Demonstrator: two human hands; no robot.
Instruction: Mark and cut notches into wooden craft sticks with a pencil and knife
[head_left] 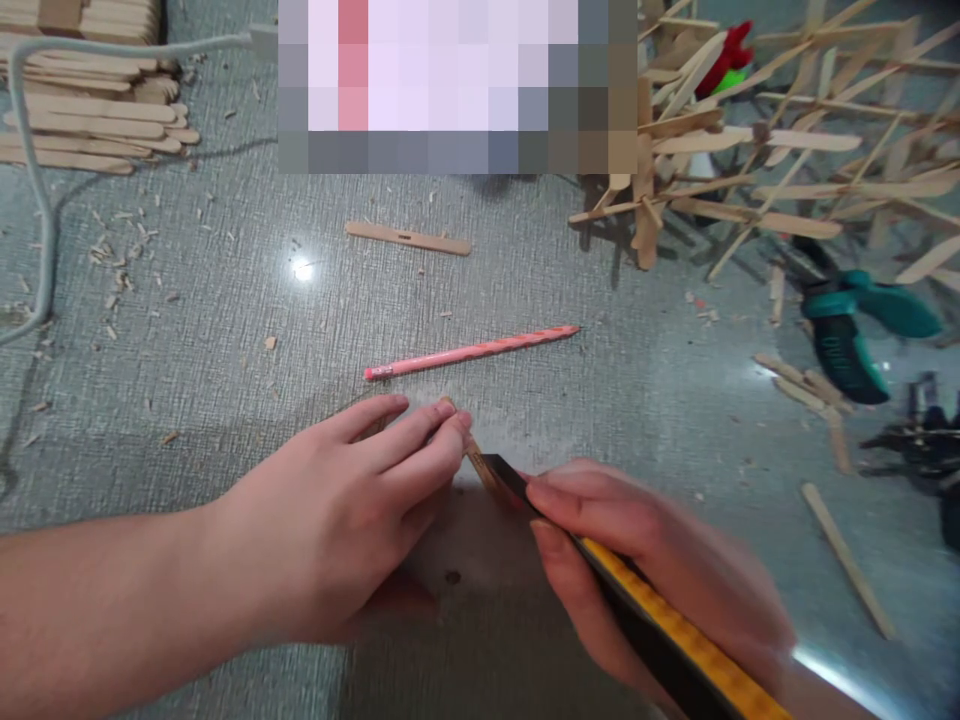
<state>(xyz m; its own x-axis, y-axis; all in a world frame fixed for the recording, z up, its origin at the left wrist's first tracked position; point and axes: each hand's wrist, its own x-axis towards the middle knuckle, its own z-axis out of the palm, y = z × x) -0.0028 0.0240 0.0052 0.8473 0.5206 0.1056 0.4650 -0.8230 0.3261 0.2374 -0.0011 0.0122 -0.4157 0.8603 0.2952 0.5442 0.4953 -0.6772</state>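
My left hand (352,510) presses a wooden craft stick (480,463) down with its fingertips; most of the stick is hidden under the fingers and the blade. In my right hand (637,550) is a yellow and black utility knife (675,635), its dark blade touching or very close to the stick just beyond the left fingers. Just past my left hand lies a pink striped pencil (472,351). Farther off, another craft stick (375,234) has a small slot cut in its middle.
Stacked craft sticks (97,125) and a white cable (45,220) occupy the upper left. A tangled craft-stick structure (780,140) fills the upper right, above teal-handled pliers (847,330). One loose stick (847,560) lies at right. Wood shavings are scattered over the grey textured table (225,330).
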